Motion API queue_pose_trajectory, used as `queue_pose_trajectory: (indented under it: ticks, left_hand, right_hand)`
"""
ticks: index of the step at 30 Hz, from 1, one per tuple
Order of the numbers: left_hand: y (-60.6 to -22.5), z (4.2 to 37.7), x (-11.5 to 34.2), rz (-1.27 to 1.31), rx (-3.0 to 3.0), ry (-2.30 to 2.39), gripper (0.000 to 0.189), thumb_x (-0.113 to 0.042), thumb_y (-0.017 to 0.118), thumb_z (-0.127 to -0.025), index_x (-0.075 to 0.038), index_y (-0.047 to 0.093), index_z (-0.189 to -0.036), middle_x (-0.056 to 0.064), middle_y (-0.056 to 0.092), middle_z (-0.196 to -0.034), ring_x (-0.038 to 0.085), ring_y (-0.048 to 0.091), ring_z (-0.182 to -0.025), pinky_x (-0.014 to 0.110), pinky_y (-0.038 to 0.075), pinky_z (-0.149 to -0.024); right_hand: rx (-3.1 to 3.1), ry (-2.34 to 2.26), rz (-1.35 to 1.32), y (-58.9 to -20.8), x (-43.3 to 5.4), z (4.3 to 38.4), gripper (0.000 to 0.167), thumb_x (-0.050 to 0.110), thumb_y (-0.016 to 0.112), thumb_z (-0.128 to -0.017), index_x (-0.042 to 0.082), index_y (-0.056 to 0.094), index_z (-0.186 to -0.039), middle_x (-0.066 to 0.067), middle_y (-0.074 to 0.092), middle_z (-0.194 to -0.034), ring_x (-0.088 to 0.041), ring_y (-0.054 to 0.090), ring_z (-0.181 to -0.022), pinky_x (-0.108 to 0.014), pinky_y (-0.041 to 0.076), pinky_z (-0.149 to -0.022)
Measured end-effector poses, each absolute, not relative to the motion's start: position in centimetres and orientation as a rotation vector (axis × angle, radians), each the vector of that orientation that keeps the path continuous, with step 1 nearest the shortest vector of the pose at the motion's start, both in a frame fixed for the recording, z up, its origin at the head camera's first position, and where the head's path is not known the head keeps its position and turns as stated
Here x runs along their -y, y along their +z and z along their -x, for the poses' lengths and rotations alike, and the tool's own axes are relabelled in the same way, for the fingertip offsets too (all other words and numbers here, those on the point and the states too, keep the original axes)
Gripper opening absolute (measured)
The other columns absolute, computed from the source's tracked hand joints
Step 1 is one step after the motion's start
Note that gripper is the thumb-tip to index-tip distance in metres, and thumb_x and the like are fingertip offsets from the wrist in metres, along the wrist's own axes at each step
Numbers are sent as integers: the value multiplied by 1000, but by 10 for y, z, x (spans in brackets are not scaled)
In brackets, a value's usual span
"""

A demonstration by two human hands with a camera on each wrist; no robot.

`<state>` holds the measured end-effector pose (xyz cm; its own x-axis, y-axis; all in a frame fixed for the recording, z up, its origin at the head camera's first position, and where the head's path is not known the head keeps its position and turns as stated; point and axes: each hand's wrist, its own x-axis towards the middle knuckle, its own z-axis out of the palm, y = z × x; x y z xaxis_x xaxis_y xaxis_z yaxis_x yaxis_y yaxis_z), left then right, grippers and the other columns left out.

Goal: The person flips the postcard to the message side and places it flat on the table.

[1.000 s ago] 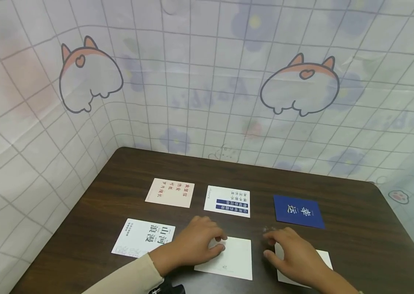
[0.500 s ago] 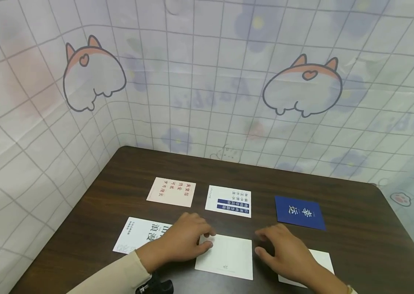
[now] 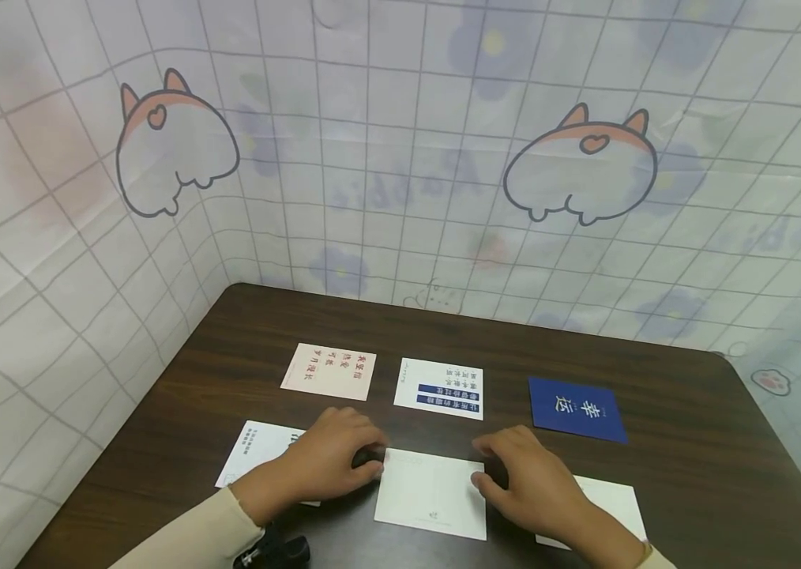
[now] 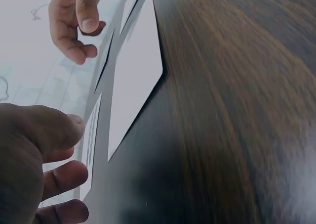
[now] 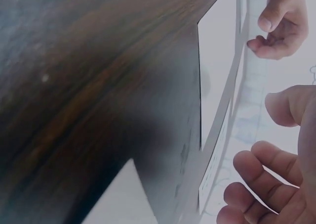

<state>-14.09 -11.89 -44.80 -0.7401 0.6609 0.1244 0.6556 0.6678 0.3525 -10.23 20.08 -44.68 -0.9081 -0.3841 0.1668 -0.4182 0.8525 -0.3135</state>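
White card [image 3: 430,494], on dark table [image 3: 699,442], between both hands [image 3: 332,454] [image 3: 534,480]

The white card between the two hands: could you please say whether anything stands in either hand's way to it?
Nothing visible blocks the white card: the left hand is at its left side, the right hand at its right, with no other object between.
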Motion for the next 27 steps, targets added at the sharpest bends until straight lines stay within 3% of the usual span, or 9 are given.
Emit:
queue_pose_trajectory:
  ticks: [15, 27]
  left_hand:
    - [-448, 148, 155, -1045, -2818, 637, 30, -32, 76, -93, -20, 73, -120, -11, 67, -111, 17, 56, -111, 51, 39, -97]
    - [-448, 149, 185, -1000, -2879, 627, 34, -32, 80, -89, -22, 74, -120, -13, 67, -111, 19, 57, -112, 53, 40, -95]
  right_hand:
    - [2912, 562, -675, -449, -183, 104, 37, 35, 80, -87, 16, 72, -117, 9, 67, -113, -12, 56, -112, -40, 53, -88]
    - [2873, 561, -701, -453, -169, 104, 37, 35, 80, -87, 16, 71, -117, 6, 67, -114, -12, 56, -111, -38, 54, -82]
